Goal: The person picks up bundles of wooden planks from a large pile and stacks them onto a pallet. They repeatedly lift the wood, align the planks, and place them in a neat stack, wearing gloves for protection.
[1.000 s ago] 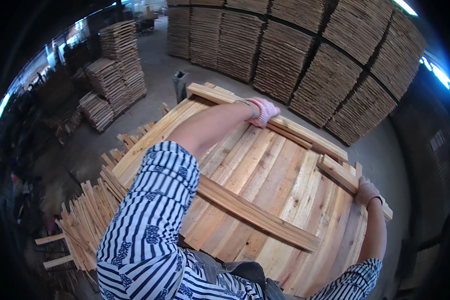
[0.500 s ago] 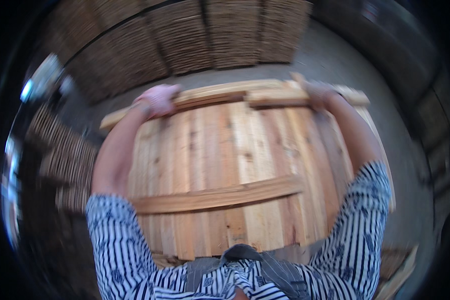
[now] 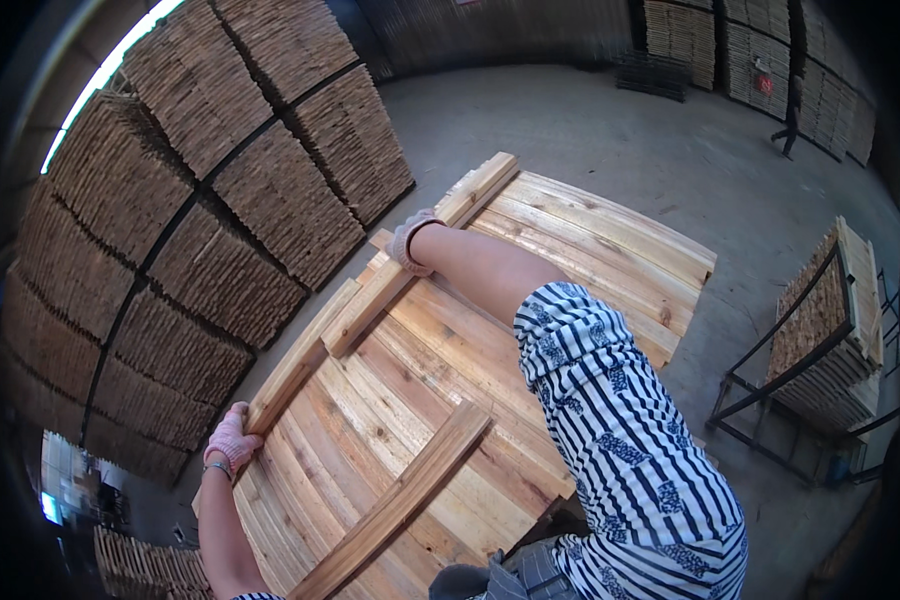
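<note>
Many pale planks [image 3: 370, 400] lie side by side in a broad layer in front of me. Two wooden strips run along its far edge, partly overlapping. My left hand [image 3: 233, 442], in a pink glove, closes around the near-left end of the left strip [image 3: 305, 354]. Farther up the edge, my right hand [image 3: 411, 243], gloved too, wraps over the right strip [image 3: 478, 190]; its fingertips are hidden behind the wood. A loose narrow board [image 3: 400, 497] lies across the planks close to my body, touched by neither hand.
Tall stacks of wood strips [image 3: 200, 200] stand beyond the far edge at left. A dark metal rack [image 3: 765, 405] holding boards [image 3: 810, 300] is at right. Concrete floor [image 3: 540, 115] stretches behind, with a person [image 3: 790, 118] far off at right.
My view has swung round to the right, so the planks now appear slanted and the rack and far floor show. Both hands remain on the strips.
</note>
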The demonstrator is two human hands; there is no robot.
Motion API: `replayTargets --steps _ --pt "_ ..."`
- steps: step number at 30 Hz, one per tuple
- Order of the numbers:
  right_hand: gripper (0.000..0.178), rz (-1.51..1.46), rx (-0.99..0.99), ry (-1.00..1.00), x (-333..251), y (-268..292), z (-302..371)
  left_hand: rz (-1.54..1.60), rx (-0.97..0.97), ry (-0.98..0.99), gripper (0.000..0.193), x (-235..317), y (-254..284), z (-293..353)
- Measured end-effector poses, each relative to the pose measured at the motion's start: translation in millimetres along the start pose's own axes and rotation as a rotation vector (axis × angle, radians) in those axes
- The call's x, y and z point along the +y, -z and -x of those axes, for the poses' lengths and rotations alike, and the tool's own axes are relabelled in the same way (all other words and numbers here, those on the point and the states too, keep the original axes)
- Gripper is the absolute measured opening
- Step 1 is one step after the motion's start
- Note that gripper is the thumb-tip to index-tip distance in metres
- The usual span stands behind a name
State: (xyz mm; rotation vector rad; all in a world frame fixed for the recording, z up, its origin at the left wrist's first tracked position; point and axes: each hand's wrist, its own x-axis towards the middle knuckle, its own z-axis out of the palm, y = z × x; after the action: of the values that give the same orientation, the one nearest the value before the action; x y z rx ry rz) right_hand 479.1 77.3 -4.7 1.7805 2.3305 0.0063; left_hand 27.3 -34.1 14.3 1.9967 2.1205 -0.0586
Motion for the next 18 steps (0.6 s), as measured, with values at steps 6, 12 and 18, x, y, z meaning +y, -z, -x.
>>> replayTargets --steps 6,12,18 --pt "0.055 -0.002 0.005 0.022 -8 1 -2 -0.199 0.086 0.023 0.077 -22 -20 -11" --pt "0.048 0.018 -0.034 0.081 20 -13 -35 -0.147 0.102 0.012 0.072 -8 -18 -21" --pt "0.038 -0.013 -0.065 0.162 -4 3 -26 -0.038 0.129 0.069 0.073 -28 -21 -4"
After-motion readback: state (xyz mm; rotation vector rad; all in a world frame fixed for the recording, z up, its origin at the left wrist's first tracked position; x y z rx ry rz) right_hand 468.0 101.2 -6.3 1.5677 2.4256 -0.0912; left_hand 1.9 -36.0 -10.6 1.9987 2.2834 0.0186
